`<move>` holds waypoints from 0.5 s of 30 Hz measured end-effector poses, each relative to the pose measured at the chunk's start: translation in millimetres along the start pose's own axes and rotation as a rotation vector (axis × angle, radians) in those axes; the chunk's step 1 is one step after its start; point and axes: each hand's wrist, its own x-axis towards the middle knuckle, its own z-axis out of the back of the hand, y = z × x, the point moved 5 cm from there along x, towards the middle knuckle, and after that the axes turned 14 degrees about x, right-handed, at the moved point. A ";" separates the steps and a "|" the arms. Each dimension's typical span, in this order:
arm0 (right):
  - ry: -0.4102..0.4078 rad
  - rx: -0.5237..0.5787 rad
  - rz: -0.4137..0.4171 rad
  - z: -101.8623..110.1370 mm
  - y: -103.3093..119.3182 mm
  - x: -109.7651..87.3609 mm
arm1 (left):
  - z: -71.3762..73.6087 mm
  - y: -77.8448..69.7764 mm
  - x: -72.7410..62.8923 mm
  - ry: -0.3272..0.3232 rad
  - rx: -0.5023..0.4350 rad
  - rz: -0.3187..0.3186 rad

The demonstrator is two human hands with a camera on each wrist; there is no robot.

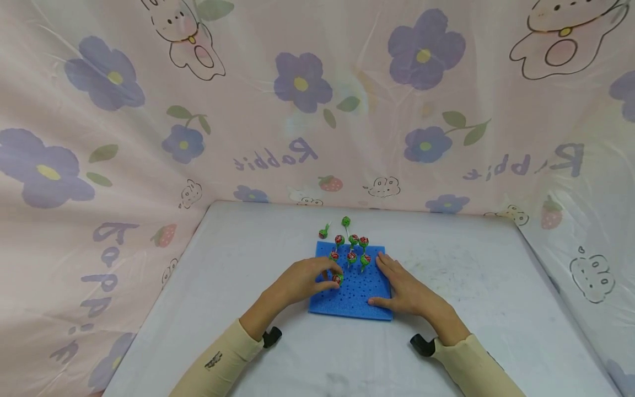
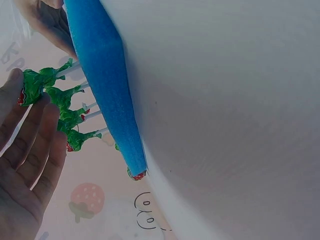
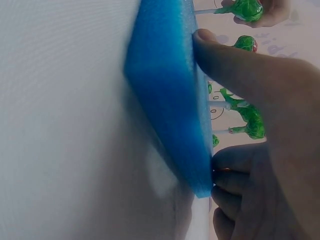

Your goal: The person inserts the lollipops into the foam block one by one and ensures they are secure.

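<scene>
A blue foam block (image 1: 349,306) dotted with holes lies on the white table, several lollipops standing in it by their sticks. My left hand (image 1: 303,280) pinches the green-and-red wrapped head of a lollipop (image 1: 337,279) between thumb and fingers, over the block's left part. In the right wrist view, the stick of this lollipop (image 3: 248,9) reaches the foam. My right hand (image 1: 408,288) rests on the block's right side, thumb near the front and fingers stretched toward the back corner. Behind the held lollipop stand two rows, among them a front-row lollipop (image 1: 351,257) and a back-row lollipop (image 1: 364,241).
Behind the block, one loose lollipop (image 1: 323,233) lies on the table at the left and another lollipop (image 1: 345,221) a little right of it. A patterned curtain (image 1: 357,127) hangs along the back and sides of the white table (image 1: 471,264).
</scene>
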 end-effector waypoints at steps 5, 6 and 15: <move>-0.002 -0.001 0.006 0.5 0.7 0.4 | 0.6 0.0 -0.3 -0.004 0.004 -0.001; -0.002 -0.002 0.007 0.4 0.8 0.3 | 0.6 0.0 -0.2 -0.003 0.005 -0.001; -0.004 -0.006 0.011 0.5 1.0 0.4 | -0.1 -0.3 0.5 0.004 0.023 0.005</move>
